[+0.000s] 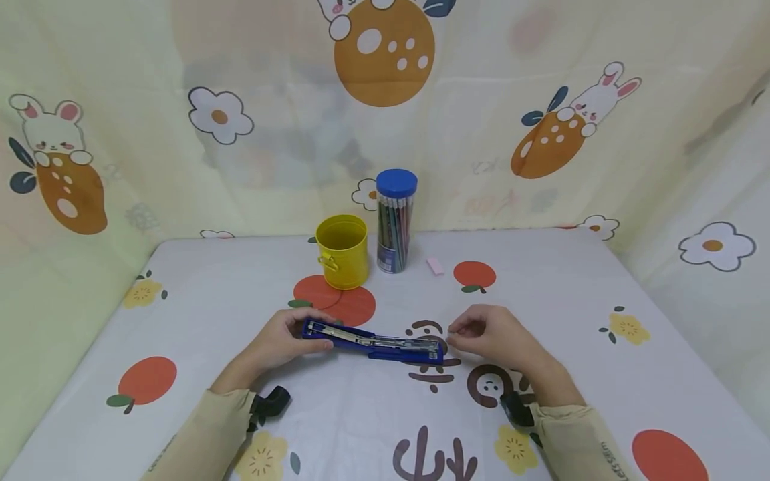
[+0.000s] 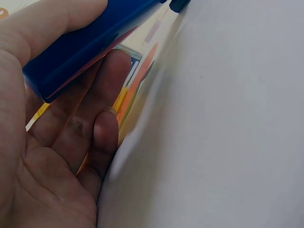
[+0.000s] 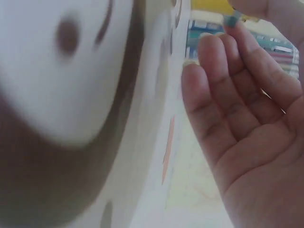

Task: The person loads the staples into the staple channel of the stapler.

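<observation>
A blue stapler (image 1: 373, 351) lies folded out nearly straight, with its metal insides facing up. My left hand (image 1: 284, 342) grips its left end, thumb on the near side. In the left wrist view the thumb presses against the stapler's blue body (image 2: 85, 45), with fingers beneath it. Just off the stapler's right end is my right hand (image 1: 496, 337), its thumb and index fingertip together. Between them, in the right wrist view, they pinch a small blue-grey piece (image 3: 231, 20), too blurred to name. The other fingers of that hand are loosely bent.
Behind the stapler stand a yellow bucket (image 1: 343, 264) and a clear jar of pencils (image 1: 395, 224) with a blue lid. A pink eraser (image 1: 435, 266) lies right of the jar. A patterned cloth (image 1: 337, 427) covers the table, and curtains hang around it.
</observation>
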{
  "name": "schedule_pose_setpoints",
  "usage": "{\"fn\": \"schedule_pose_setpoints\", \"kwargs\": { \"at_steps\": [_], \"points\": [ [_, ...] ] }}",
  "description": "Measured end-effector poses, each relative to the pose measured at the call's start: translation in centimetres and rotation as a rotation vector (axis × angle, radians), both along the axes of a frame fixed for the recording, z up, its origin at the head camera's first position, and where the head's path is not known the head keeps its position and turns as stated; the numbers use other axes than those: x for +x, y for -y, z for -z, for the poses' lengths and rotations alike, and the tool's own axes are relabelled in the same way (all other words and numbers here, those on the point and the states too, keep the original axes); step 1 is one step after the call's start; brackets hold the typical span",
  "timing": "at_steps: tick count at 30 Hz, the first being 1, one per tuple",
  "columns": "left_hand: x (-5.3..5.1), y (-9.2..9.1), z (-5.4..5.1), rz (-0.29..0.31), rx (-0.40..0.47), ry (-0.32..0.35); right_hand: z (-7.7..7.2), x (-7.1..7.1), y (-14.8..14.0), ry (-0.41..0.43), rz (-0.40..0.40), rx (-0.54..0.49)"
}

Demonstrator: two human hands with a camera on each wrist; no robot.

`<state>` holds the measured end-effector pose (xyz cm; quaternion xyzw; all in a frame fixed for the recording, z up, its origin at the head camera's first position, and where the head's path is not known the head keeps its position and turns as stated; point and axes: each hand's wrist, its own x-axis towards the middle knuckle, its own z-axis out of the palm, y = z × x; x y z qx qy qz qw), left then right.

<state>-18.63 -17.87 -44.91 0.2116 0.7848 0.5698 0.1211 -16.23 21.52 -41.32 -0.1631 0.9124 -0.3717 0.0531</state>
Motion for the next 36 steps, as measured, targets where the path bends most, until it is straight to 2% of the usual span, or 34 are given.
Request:
{"fn": "schedule_pose_setpoints", "kwargs": {
  "at_steps": [4, 9, 19, 31, 36],
  "points": [
    [0.0, 0.1, 0.0, -0.001, -0.008, -0.003, -0.5, 0.3, 1.2, -0.018, -0.028, -0.047],
    [-0.1, 0.1, 0.1, 0.000, -0.002, -0.002, -0.5, 0.5, 2.5, -0.019, -0.072, -0.091],
    [-0.1, 0.1, 0.1, 0.007, -0.002, -0.014, -0.2, 0.7, 3.2, -0.024, -0.082, -0.038],
    [0.0, 0.0, 0.1, -0.004, -0.004, -0.014, -0.5, 0.7, 3.2, 0.021, -0.107, -0.041],
    [0.0, 0.0, 0.0, -0.012, -0.017, -0.003, -0.8, 0.7, 3.2, 0.008, -0.119, -0.027]
  ]
}}
